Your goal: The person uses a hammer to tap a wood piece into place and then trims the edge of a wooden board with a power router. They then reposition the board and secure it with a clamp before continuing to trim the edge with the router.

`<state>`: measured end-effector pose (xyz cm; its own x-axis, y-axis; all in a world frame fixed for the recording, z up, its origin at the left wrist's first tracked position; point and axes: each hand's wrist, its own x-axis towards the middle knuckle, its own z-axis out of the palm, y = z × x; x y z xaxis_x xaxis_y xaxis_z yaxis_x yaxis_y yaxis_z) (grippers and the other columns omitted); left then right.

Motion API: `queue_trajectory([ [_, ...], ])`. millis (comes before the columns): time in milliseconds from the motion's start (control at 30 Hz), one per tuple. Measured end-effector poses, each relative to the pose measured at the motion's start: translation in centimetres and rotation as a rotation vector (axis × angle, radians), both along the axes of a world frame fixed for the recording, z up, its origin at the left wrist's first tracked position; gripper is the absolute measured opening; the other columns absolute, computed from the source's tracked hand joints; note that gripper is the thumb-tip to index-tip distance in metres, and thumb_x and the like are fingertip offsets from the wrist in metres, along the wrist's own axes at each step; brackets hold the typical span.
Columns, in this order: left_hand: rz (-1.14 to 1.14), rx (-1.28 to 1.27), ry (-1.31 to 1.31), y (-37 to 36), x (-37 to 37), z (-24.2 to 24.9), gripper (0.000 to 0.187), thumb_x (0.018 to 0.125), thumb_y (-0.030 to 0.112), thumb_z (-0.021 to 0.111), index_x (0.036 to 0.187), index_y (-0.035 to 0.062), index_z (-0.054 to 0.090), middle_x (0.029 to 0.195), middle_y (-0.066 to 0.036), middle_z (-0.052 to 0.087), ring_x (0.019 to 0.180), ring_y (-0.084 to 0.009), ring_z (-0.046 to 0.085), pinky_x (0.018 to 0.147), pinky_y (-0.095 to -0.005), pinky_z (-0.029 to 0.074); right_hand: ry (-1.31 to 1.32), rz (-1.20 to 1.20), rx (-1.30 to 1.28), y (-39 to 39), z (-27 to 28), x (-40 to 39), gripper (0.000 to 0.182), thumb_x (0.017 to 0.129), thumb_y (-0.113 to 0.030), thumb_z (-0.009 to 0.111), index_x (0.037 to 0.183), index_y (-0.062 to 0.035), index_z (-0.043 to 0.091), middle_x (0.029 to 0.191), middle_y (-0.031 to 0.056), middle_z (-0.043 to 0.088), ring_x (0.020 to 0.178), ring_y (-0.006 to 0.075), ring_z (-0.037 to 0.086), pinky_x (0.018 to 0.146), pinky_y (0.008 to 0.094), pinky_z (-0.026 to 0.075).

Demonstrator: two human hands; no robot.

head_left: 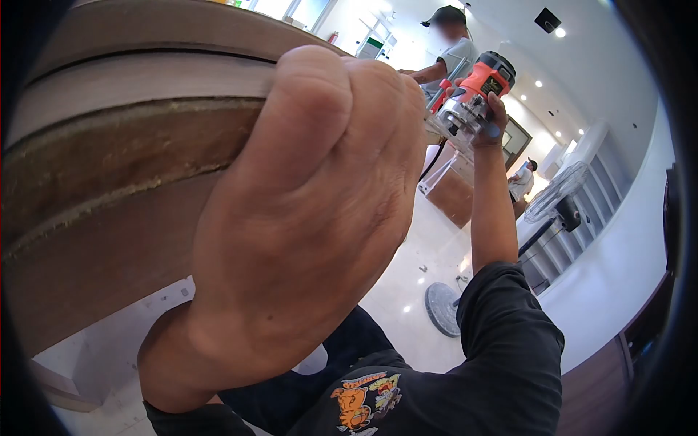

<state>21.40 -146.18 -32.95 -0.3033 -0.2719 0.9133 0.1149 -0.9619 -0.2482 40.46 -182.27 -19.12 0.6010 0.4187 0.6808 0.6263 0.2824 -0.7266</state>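
Note:
My left hand (313, 182) fills the middle of the view, its back toward me and its fingers curled in. It is at the curved wooden edge (131, 138) of a layered brown panel. Its fingertips are hidden, so what they hold, if anything, does not show. Farther off, at the end of my outstretched arm, my right hand (496, 116) is wrapped around a trim router (492, 78). The router has an orange-red and black motor body and a clear base. A black cord (434, 160) hangs below it.
Across the panel stands a person in a cap (454, 54), one arm reaching toward the work. Another person (522, 182) is farther back. To the right are a standing fan (556, 196), its round base (442, 309) and slatted white shelving (600, 182). The floor (400, 291) is pale and glossy.

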Motion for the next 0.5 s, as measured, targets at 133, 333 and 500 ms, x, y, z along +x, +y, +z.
queue_trajectory([
  [133, 0.144, 0.074, 0.006, 1.2, 0.2, -0.3, 0.027, 0.071, 0.017, 0.065, 0.096, 0.0072, 0.069, 0.093, -0.001, 0.058, 0.097, -0.0164, 0.055, 0.094, -0.0345, 0.040, 0.024, -0.015, 0.035, 0.1, -0.2, 0.0, 0.071, 0.082, -0.034, 0.070, 0.137, 0.0024, 0.042, 0.120, 0.0265, 0.062, 0.110, 0.0433, 0.065, 0.097, 0.0553, 0.054],
  [333, -0.054, -0.026, 0.152, -0.4, -1.3, -0.2, 0.030, 0.073, 0.014, 0.064, 0.102, 0.0069, 0.067, 0.098, -0.002, 0.059, 0.100, -0.0173, 0.056, 0.097, -0.0356, 0.039, 0.046, 0.038, 0.050, 0.3, -0.2, -0.1, 0.064, 0.082, -0.030, 0.069, 0.131, 0.0045, 0.046, 0.115, 0.0269, 0.064, 0.109, 0.0403, 0.066, 0.096, 0.0522, 0.055],
  [500, 0.020, -0.074, 0.463, -0.8, -4.1, 0.2, 0.033, 0.080, 0.012, 0.063, 0.112, 0.0070, 0.064, 0.107, -0.003, 0.061, 0.108, -0.0196, 0.056, 0.101, -0.0373, 0.038, 0.012, 0.101, 0.073, -0.1, -0.6, 0.3, 0.063, 0.080, -0.030, 0.071, 0.128, 0.0036, 0.047, 0.113, 0.0264, 0.064, 0.105, 0.0394, 0.067, 0.091, 0.0509, 0.058],
])
